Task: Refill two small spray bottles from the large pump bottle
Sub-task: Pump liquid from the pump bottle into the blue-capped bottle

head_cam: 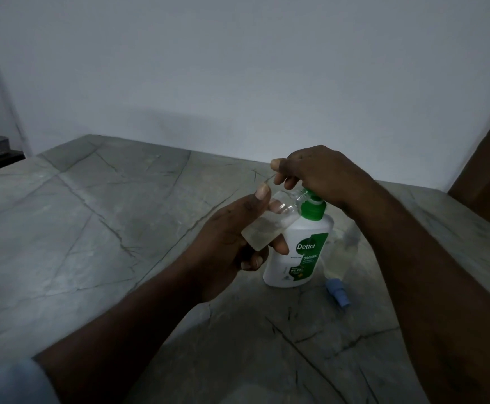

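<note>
**Spill risk at the nozzle**

The left hand [229, 243] gripped a small clear bottle [270, 225], tilted, its mouth at the nozzle of the pump bottle [299, 252]. The right hand [322, 176] lay curled over the pump; whether it pinched anything was unclear. A hard press could have shot liquid past that narrow mouth.

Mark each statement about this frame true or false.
1. The left hand holds a small clear spray bottle tilted, its open neck by the pump. True.
2. The Dettol pump bottle lies on its side. False: it stands upright on the marble-patterned table.
3. The right hand is on top of the green pump head. True.
4. A blue-capped spray bottle stands upright left of the Dettol pump bottle. False: it lies on its side to the right of it.
</note>
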The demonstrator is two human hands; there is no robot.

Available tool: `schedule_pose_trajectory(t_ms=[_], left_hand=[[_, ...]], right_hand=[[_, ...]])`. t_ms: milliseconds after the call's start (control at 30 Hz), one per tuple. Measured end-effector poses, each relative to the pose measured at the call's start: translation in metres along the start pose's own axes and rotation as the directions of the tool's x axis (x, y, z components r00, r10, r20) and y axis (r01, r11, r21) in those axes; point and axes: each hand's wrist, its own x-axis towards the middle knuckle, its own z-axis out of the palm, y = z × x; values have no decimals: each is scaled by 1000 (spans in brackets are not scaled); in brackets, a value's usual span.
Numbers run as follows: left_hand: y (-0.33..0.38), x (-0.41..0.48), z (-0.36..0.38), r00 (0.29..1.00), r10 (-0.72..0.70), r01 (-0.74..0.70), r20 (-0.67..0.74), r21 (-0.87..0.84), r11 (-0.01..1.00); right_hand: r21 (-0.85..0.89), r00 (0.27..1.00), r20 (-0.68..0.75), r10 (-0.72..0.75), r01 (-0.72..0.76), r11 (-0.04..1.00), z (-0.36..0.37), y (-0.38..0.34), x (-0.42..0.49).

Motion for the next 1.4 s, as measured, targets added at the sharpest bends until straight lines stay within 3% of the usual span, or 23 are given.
schedule_pose_trajectory(t_ms=[200, 367, 533, 733, 1067, 1267, 1400], left_hand=[[-1, 0, 1, 1000, -2, 2, 12, 8, 1000], [0, 0, 2, 1000, 4, -4, 26, 19, 1000], [2, -1, 3, 1000, 9, -9, 23, 25, 1000], [0, 0, 1, 1000, 6, -6, -3, 20, 1000], [-3, 2, 0, 1000, -14, 14, 1, 10, 1000], [1, 0, 4, 1000, 3, -3, 8, -1, 1000], [0, 0, 4, 1000, 4, -4, 10, 0, 1000]], right_hand=[[42, 998, -56, 27, -25, 999, 2, 7, 3], [113, 962, -273, 1, 31, 993, -3, 10, 3], [105, 998, -63, -1, 7, 994, -4, 3, 0], [74, 1000, 17, 20, -21, 997, -2, 1, 0], [94, 1000, -25, 5, -3, 996, 2, 6, 3], [99, 967, -252, -37, 64, 993, -1, 8, 4], [166, 992, -126, -20, 41, 985, 1, 8, 3]])
